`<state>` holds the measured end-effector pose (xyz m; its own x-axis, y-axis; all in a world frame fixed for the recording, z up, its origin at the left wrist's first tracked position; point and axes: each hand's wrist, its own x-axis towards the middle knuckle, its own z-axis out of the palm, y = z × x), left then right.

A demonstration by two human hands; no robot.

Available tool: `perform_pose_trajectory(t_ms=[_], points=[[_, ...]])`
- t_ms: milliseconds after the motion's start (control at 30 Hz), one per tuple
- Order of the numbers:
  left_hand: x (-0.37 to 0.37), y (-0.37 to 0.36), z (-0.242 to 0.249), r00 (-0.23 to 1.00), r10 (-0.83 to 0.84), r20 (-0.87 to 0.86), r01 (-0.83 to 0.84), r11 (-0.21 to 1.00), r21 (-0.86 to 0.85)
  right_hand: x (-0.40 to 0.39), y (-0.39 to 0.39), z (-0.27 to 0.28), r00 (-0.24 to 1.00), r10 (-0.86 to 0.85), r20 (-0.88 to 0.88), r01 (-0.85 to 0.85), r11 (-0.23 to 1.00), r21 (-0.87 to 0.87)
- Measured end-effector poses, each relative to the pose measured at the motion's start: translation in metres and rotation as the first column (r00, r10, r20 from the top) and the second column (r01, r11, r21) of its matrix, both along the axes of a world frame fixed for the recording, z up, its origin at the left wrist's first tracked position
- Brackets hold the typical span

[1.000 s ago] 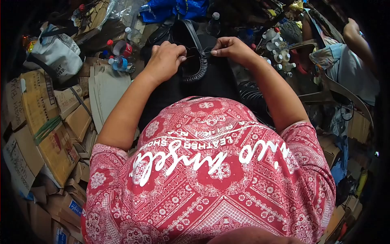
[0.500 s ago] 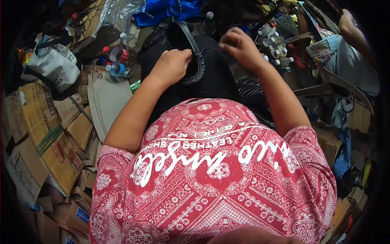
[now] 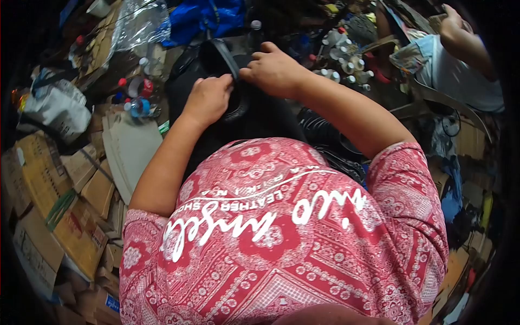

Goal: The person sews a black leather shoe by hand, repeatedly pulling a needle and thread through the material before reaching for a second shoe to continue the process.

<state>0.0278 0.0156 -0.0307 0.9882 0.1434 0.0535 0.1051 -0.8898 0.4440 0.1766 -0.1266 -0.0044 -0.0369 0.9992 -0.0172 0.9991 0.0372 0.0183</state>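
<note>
My left hand [image 3: 208,100] is closed around the side of a black leather loop with a gathered, puckered edge [image 3: 223,53], which looks like a shoe upper. The loop stands over my black-clothed lap [image 3: 265,116]. From the right, my right hand [image 3: 276,70] comes in with curled fingers, their tips at the loop's rim beside my left fingertips. Whatever those right fingers pinch is hidden or too small to make out.
Flattened cardboard [image 3: 59,179] is piled on the left, near a white bag [image 3: 57,111] and a blue-labelled plastic bottle [image 3: 139,107]. Several bottles [image 3: 344,54] cluster at upper right. Beyond a chair arm [image 3: 449,100] is another person's arm [image 3: 460,40]. A blue bag [image 3: 211,19] lies ahead.
My right hand has come left, from apart beside the loop to its rim. My left hand still grips the loop. The whole view has shifted somewhat.
</note>
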Motion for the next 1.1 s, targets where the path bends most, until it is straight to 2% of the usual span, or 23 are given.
perform_pose_trajectory(t_ms=[133, 200, 233, 300, 333, 367, 400, 433, 500, 567, 633, 700, 767, 833, 867, 900, 967, 1033, 1100], points=[[-0.002, -0.002, 0.006, 1.0, -0.014, 0.023, 0.012, 0.998, 0.066, 0.02, -0.011, -0.007, 0.997, 0.019, -0.068, -0.018, 1.0, 0.02], [-0.005, -0.002, 0.008, 0.999, -0.024, 0.045, 0.019, 0.994, 0.107, 0.035, -0.022, -0.017, 0.995, 0.052, -0.09, -0.043, 0.993, 0.108], [-0.006, -0.002, 0.008, 0.998, -0.024, 0.064, 0.014, 0.988, 0.153, 0.045, -0.033, -0.017, 0.998, -0.068, 0.005, 0.068, 0.998, 0.001], [-0.01, -0.002, 0.007, 0.998, -0.026, 0.05, 0.018, 0.99, 0.142, 0.08, -0.075, -0.024, 0.968, -0.246, 0.055, 0.245, 0.969, 0.022], [-0.009, -0.004, 0.007, 0.998, -0.021, 0.063, 0.009, 0.985, 0.173, 0.085, -0.084, -0.018, 0.966, -0.252, 0.064, 0.251, 0.968, 0.02], [-0.008, -0.006, 0.006, 0.997, -0.015, 0.074, 0.0, 0.979, 0.203, 0.088, -0.092, -0.014, 0.775, -0.472, -0.42, 0.493, 0.868, -0.065], [-0.007, -0.006, 0.005, 0.997, -0.023, 0.078, 0.008, 0.982, 0.189, 0.087, -0.097, -0.009, 0.329, -0.556, -0.763, 0.633, 0.73, -0.259], [-0.007, -0.007, 0.004, 0.996, -0.03, 0.079, 0.015, 0.982, 0.187, 0.083, -0.093, 0.005, 0.096, -0.398, -0.912, 0.63, 0.734, -0.254], [-0.007, -0.008, 0.002, 0.997, -0.01, 0.077, -0.003, 0.986, 0.167, 0.064, -0.076, 0.032, -0.022, -0.306, -0.952, 0.714, 0.662, -0.229], [-0.007, -0.009, 0.0, 0.995, -0.018, 0.095, 0.001, 0.985, 0.171, 0.05, -0.048, 0.022, -0.177, 0.182, -0.967, 0.684, 0.729, 0.012], [-0.007, -0.007, 0.0, 0.991, -0.031, 0.128, 0.008, 0.985, 0.174, 0.036, -0.022, 0.015, -0.443, 0.37, -0.817, 0.581, 0.812, 0.052], [-0.01, -0.006, -0.003, 0.994, 0.001, 0.112, -0.021, 0.984, 0.177, 0.02, -0.008, 0.02, -0.303, 0.193, -0.933, 0.431, 0.901, 0.046], [-0.012, -0.005, -0.004, 0.995, 0.002, 0.103, -0.02, 0.984, 0.178, -0.004, 0.009, 0.01, 0.144, 0.122, -0.982, 0.304, 0.939, 0.161], [-0.013, -0.003, -0.007, 0.991, 0.019, 0.129, -0.038, 0.989, 0.146, -0.017, 0.008, 0.002, 0.492, -0.044, -0.869, 0.2, 0.978, 0.064], [-0.012, -0.004, -0.008, 0.979, -0.011, 0.206, -0.008, 0.996, 0.092, -0.021, 0.01, -0.001, 0.606, -0.114, -0.787, 0.178, 0.984, -0.005], [-0.013, -0.004, -0.006, 0.978, -0.015, 0.208, -0.004, 0.996, 0.091, -0.023, 0.013, -0.004, 0.708, -0.173, -0.684, 0.167, 0.983, -0.077], [-0.015, -0.002, 0.002, 1.0, -0.016, 0.027, 0.012, 0.99, 0.142, -0.021, 0.016, -0.011, 0.723, -0.186, -0.666, 0.21, 0.977, -0.045], [-0.019, -0.003, 0.009, 0.998, -0.034, 0.049, 0.027, 0.99, 0.135, -0.02, 0.013, -0.008, 0.777, -0.26, -0.573, 0.257, 0.962, -0.087], [-0.028, 0.004, 0.012, 0.996, -0.068, 0.066, 0.053, 0.976, 0.211, -0.018, 0.013, -0.009, 0.788, -0.255, -0.56, 0.25, 0.964, -0.087]])
